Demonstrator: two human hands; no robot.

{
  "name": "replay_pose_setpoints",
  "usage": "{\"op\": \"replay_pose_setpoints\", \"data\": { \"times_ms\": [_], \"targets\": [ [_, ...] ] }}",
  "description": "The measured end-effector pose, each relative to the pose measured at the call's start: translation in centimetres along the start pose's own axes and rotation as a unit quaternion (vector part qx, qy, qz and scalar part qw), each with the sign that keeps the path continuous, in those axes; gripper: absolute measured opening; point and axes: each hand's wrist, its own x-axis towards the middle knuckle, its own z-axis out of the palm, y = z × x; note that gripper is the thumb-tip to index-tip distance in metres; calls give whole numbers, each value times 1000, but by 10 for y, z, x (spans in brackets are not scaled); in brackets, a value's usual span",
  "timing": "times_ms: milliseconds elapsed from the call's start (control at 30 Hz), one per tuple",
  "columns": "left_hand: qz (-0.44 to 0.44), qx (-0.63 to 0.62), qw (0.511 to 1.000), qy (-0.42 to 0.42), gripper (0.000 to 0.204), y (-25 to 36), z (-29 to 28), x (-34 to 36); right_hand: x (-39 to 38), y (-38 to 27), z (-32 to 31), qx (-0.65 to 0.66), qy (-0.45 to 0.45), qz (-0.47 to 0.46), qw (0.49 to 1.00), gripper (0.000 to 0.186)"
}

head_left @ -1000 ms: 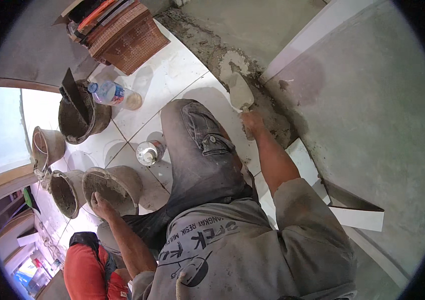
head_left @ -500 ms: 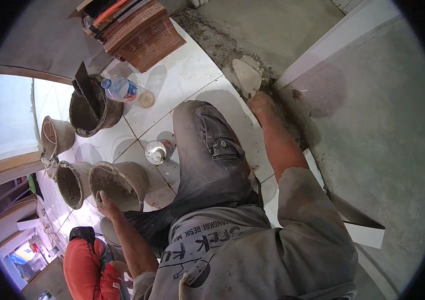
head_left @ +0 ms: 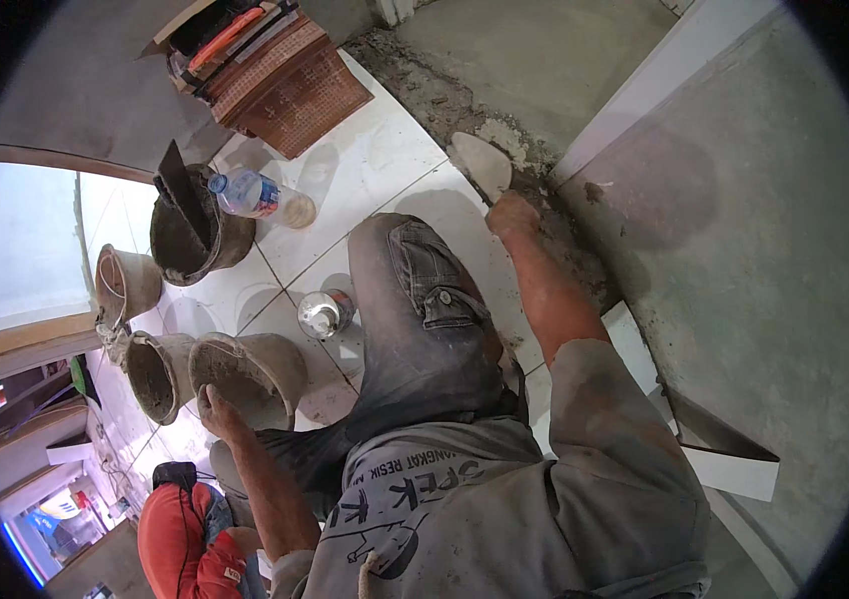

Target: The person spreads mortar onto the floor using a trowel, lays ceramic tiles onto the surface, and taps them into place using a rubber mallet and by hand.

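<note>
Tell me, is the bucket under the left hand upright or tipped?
Tipped. The bucket leans, its mouth turned toward the left hand gripping its rim, grey mortar visible inside.

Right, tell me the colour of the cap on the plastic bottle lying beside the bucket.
Blue, seen in the head view: the clear plastic bottle lies on white floor tiles.

Floor: glossy white tiles (head_left: 375, 165) with grey joints, meeting bare grey cement screed (head_left: 764, 230); white skirting strip (head_left: 664, 70); brown woven mat (head_left: 295, 85); daylit opening (head_left: 15, 250) at left.
</note>
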Motion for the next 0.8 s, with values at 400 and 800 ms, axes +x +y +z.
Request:
{"op": "replay_pose_setpoints", "data": {
  "times_ms": [400,800],
  "targets": [
    [20,47,999,-9,43,-6,-13,-12,32,18,-10,60,135,101,984,51],
    [-6,32,999,-9,40,16,-15,-24,14,27,8,-7,121,41,992,48]
  ]
}}
